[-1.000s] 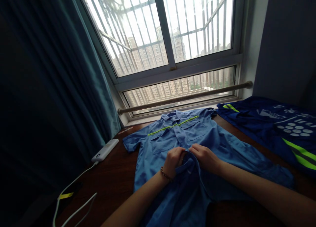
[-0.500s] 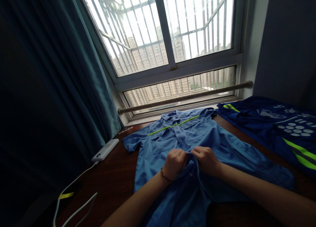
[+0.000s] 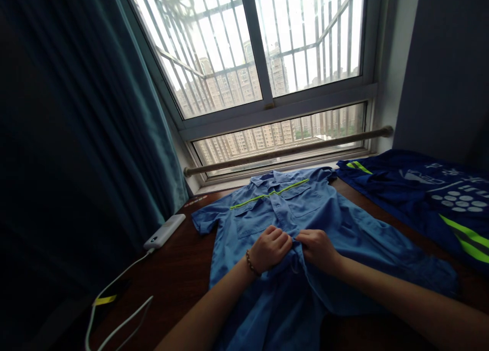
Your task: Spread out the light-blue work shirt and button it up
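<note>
A light blue work shirt (image 3: 255, 221) with a yellow-green stripe across the chest lies face up, its collar toward the window. My left hand (image 3: 271, 249), with a beaded bracelet on the wrist, is closed on the left edge of the front placket below the chest pockets. Close beside it, my right hand (image 3: 318, 248) pinches the other front edge. The cloth between the two hands is lifted in a fold, and the fingertips are partly hidden in it. Whether a button sits between them I cannot tell.
A dark blue garment (image 3: 412, 198) with reflective bands lies at the right. On the wooden table (image 3: 183, 274) to the left are a white power bank (image 3: 165, 232) and its white cable (image 3: 118, 279). Behind stand a window rail (image 3: 290, 151) and a blue curtain (image 3: 141, 137).
My left hand has turned slightly, its knuckles now more on top, and the raised fold between the hands has flattened a little. The right hand stays nearly in place.
</note>
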Demonstrator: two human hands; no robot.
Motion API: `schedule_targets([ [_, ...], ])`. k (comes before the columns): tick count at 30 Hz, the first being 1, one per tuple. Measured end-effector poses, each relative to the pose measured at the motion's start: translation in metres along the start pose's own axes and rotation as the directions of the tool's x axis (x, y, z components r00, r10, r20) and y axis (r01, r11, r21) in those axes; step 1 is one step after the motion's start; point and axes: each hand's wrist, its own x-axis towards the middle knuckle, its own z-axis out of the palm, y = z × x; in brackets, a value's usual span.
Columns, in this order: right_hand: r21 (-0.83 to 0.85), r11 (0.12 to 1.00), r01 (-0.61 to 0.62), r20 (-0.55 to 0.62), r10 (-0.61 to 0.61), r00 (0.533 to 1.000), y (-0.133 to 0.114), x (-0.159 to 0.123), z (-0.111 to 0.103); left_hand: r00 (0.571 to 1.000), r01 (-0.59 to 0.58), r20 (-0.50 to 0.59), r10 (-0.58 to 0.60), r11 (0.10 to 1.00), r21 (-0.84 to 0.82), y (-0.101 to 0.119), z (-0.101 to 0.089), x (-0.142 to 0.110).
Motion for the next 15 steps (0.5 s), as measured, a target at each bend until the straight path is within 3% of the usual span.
schedule_targets([
  [3,0.019,1.0,0.021,-0.017,-0.021,1.0,0.0,0.001,-0.005,1.0,0.021,-0.011,-0.021,1.0,-0.022,-0.003,0.003,-0.001],
  [9,-0.055,0.985,0.162,-0.06,-0.165,0.984,0.001,0.002,-0.012,0.971,0.192,-0.105,-0.216,0.961,-0.196,0.005,0.008,0.001],
  [15,-0.14,0.976,0.168,-0.031,-0.174,0.984,0.003,0.001,-0.007,0.958,0.231,-0.093,-0.27,0.925,-0.302,0.008,0.011,0.002],
])
